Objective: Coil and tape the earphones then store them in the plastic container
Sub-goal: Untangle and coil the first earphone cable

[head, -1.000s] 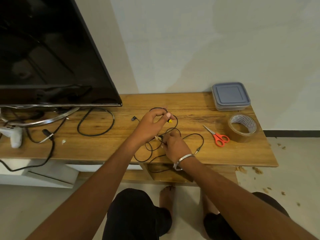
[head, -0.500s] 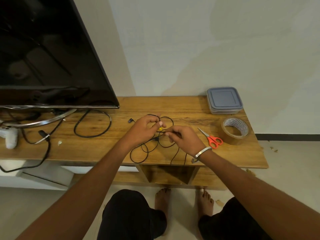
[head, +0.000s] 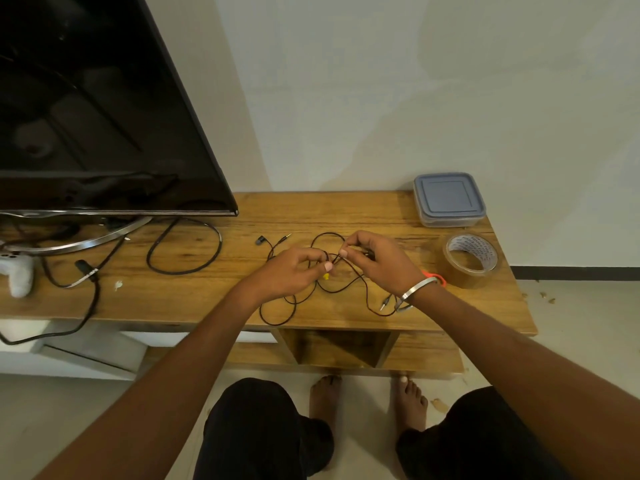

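Over the wooden table (head: 207,292), left hand (head: 291,271) and right hand (head: 384,261) pinch the earphones (head: 346,289) cable.

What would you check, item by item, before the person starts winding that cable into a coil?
1. Both hands on the cable: ok. The left hand and right hand pinch the earphones.
2. Cable free of tangles: not ok, loose loops cross on the table.
3. Tape within reach: ok, beside the right hand.
4. Scissors ready: cannot tell, mostly hidden behind the right wrist.
5. Container open: not ok, lid on.
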Demonstrator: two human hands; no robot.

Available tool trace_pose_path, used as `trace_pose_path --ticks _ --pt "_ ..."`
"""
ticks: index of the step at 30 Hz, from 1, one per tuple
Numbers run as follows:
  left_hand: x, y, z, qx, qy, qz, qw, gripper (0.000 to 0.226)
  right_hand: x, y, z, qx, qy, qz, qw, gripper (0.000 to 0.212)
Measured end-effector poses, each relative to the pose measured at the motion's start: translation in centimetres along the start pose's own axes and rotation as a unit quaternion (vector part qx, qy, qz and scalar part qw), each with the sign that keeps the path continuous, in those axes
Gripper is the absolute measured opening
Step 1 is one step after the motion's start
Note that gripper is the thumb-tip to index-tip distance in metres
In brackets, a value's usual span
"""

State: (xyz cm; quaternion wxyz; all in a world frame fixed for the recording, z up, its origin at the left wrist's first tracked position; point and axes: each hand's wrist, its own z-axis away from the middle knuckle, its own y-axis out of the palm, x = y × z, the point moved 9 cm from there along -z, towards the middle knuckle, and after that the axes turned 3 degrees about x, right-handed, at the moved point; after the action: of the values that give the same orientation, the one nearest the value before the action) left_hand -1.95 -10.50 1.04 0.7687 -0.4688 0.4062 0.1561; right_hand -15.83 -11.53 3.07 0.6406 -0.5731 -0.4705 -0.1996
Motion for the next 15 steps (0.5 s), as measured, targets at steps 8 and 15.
trace_pose_path --ticks 8,15 --pt "-0.6 1.9 0.4 0.098 -0.029 0.047 0.994 0.024 0.5 0.1 -0.3 0.020 -0.033 0.018 0.999 0.001" --pt "-1.8 3.2 1.4 0.169 -0.039 0.347 0.922 0.024 -0.1 -0.6 0.0 -0.006 -0.025 -0.027 0.999 0.010"
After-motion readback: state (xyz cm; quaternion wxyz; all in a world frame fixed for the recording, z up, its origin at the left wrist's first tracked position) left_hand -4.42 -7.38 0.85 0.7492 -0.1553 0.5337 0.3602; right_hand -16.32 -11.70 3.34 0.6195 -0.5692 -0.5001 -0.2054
